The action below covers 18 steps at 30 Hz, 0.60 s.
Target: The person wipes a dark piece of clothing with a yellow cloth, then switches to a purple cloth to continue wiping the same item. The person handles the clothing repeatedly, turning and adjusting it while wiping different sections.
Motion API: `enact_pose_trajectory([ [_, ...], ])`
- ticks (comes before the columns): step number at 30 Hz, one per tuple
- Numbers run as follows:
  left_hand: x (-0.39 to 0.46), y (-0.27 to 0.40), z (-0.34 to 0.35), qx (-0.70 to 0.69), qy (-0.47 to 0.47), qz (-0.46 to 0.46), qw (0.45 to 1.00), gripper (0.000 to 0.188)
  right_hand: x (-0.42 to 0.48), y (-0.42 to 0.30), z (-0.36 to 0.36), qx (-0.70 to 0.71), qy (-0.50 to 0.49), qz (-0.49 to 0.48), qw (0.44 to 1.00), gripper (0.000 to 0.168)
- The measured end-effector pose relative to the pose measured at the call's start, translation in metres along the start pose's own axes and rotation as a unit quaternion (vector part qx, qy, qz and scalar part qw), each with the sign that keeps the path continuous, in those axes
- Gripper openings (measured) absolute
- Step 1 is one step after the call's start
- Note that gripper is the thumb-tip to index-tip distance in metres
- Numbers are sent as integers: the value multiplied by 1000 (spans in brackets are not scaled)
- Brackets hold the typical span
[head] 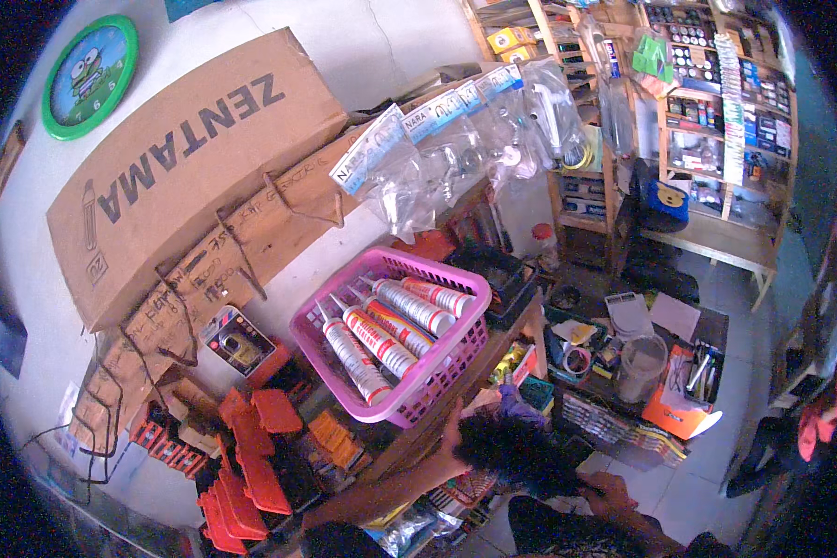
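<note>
A dark, fluffy duster [509, 446] hangs over the lower shelf at bottom centre. My right hand [608, 492] is closed around its handle end. My left hand [476, 411] reaches in beside the duster, next to a purplish item [519, 404] below the wooden shelf edge; its fingers are partly hidden, and a hold on that item cannot be made out. Above my left hand, a pink plastic basket [476, 279] holds several silicone sealant cartridges [380, 338], lying side by side with their nozzles towards the wall.
Red plastic bins [261, 467] stand at lower left. Wire hooks on a wooden board [251, 223] stick out below a large cardboard box [195, 153]. Plastic-bagged goods [446, 153] hang beyond the basket. A clear tub [643, 366] and an orange box [669, 397] sit at right.
</note>
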<state>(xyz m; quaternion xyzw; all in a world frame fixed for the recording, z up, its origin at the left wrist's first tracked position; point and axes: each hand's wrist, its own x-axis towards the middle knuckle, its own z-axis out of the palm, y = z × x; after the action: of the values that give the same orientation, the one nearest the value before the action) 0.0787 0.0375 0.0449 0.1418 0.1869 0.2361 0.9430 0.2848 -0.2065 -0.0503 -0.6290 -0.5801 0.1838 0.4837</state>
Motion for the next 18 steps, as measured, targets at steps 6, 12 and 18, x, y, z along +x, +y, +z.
enact_pose_trajectory([
  [6,1,3,4,93,-58,58,992,68,-2,18,6,4,4,-60,998,20],
  [12,-8,4,14,101,-80,88,988,65,5,10,8,32,22,10,999,15],
  [18,6,13,-24,22,-196,29,980,66,8,11,12,2,49,6,999,14],
])
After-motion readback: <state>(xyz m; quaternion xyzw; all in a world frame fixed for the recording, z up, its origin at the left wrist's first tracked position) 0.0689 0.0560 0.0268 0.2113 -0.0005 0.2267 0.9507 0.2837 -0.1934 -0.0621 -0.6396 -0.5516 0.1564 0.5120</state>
